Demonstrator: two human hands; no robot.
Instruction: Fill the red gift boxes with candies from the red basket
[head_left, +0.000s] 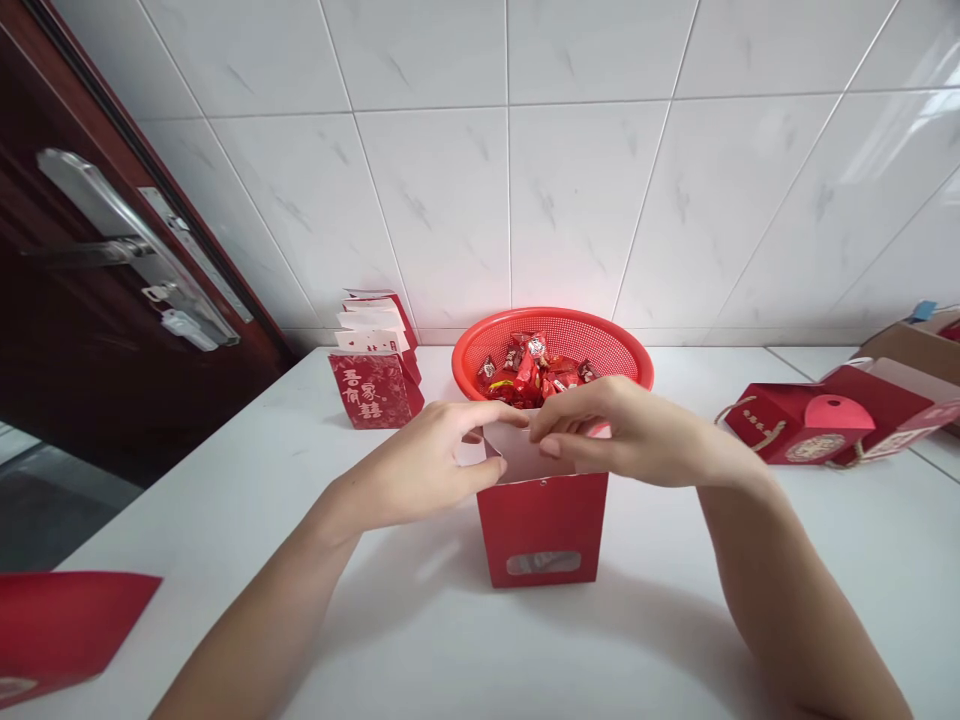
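Observation:
An upright red paper box (545, 515) with a small oval window stands open at the top on the white table. At its top left edge is my left hand (439, 455), with thumb and fingers apart around the corner. My right hand (615, 430) is over the box's right side, its fingers curled at the back and inner edge; whether they pinch the paper is hard to make out. Right behind the box sits a red plastic basket (559, 318) holding wrapped candies (529, 370).
Several folded red cards or boxes (375, 390) stand at the back left. Closed red boxes (799, 425) with rope handles lie at right, near a cardboard box (904, 348). A red paper piece (67, 625) is at the lower left, on the white table (225, 480); tiled wall behind.

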